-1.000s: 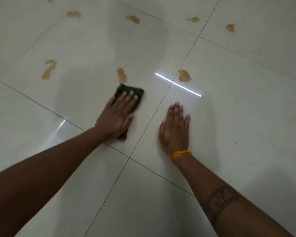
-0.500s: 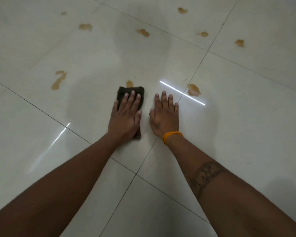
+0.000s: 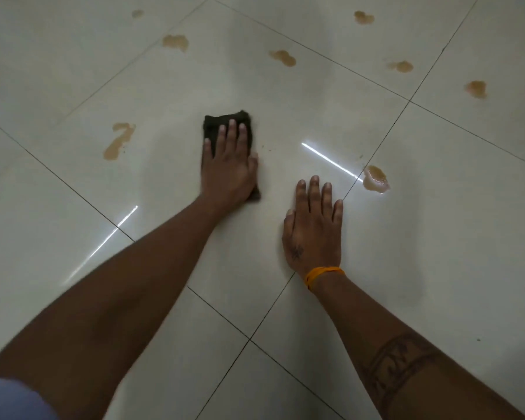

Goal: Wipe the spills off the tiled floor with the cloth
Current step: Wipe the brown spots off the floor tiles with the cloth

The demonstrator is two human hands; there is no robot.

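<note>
My left hand (image 3: 229, 168) presses flat on a dark folded cloth (image 3: 225, 121) on the white tiled floor (image 3: 437, 253); only the cloth's far end shows beyond my fingers. My right hand (image 3: 314, 225) lies flat on the tile with fingers apart, holding nothing, an orange band at its wrist. A brown spill (image 3: 375, 178) sits just right of my right hand's fingertips, beside a grout line. A long brown spill (image 3: 118, 140) lies left of the cloth. Several smaller brown spills dot the far tiles, such as the spill (image 3: 284, 57) beyond the cloth.
Dark grout lines (image 3: 249, 339) cross between my forearms. Bright light reflections streak the glossy tile near both hands. More spills (image 3: 476, 88) lie at the far right and spills (image 3: 176, 42) at the far left. A pale sleeve edge shows at the bottom left.
The cloth under my left hand slid forward over the small brown spill that lay just ahead of it; that spill no longer shows. My right hand drew back and to the right.
</note>
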